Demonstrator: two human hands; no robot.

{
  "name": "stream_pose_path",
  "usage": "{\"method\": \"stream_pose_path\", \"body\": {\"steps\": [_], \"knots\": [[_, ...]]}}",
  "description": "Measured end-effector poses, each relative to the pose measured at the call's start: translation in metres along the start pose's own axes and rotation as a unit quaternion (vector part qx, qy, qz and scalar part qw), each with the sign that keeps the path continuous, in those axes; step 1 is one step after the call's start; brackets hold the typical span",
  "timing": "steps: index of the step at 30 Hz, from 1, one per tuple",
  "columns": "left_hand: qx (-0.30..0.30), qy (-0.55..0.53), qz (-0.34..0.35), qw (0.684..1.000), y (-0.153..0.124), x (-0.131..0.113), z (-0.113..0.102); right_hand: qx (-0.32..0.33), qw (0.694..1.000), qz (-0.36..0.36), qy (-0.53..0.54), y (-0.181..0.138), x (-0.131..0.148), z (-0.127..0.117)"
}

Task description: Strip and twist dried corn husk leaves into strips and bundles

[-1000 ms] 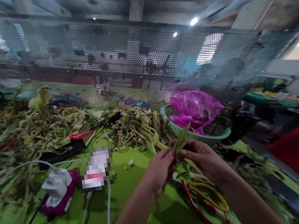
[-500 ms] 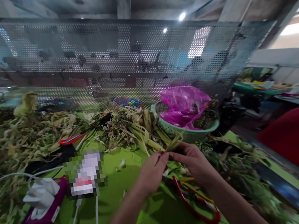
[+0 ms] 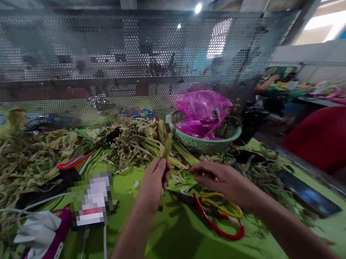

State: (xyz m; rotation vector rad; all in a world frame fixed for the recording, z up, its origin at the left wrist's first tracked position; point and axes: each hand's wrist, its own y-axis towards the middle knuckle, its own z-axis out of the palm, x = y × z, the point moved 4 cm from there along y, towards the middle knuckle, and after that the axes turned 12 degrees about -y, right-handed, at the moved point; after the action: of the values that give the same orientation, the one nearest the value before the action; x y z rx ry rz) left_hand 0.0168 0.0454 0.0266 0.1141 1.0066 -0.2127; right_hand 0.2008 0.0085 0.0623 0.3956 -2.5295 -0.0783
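The left hand (image 3: pixel 159 174) pinches a leaf strip (image 3: pixel 167 147), thumb and fingers closed around its lower part, and the strip stands up from the fist in front of the middle heap of dried plant matter (image 3: pixel 135 142). The right hand (image 3: pixel 216 177) is beside it, fingers half spread and loosely bent, with nothing visible between them. Handling this well, I judge, means pinching the strip firmly but low, since such dry fibre probably splits if bent sharply; the right hand is best brought in with thumb and forefinger only, near the left grip, so that any pull runs along the fibre. The scissors (image 3: pixel 203 213) are worth minding, as their blades point towards the left hand and the right forearm passes just beside the handles. Counted, there are 2 hands, 1 held strip, 1 pair of scissors with 1 red and 1 yellow handle, 1 red cutter (image 3: pixel 75 160), 1 pale green basket (image 3: pixel 207 146) with 1 magenta bag (image 3: pixel 206 108) in it, 1 blurred-out phone (image 3: pixel 93 200), 1 purple power block (image 3: pixel 53 246) and 1 dark slab (image 3: pixel 309 193) at right. White plugs (image 3: pixel 39 229) overlap on the block, perhaps 2; the loose leaves are too tangled to count.
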Motion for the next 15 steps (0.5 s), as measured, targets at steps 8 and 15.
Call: {"method": "stream_pose_path", "body": {"steps": [8,15], "knots": [[-0.025,-0.144,0.017,0.989,-0.002,-0.007,-0.001,0.092,0.946,0.034,-0.309,-0.076,-0.010,0.039],[-0.015,-0.145,-0.008,0.989,-0.003,-0.007,0.001,0.065,0.967,-0.011,-0.246,-0.076,0.028,0.067]]}}
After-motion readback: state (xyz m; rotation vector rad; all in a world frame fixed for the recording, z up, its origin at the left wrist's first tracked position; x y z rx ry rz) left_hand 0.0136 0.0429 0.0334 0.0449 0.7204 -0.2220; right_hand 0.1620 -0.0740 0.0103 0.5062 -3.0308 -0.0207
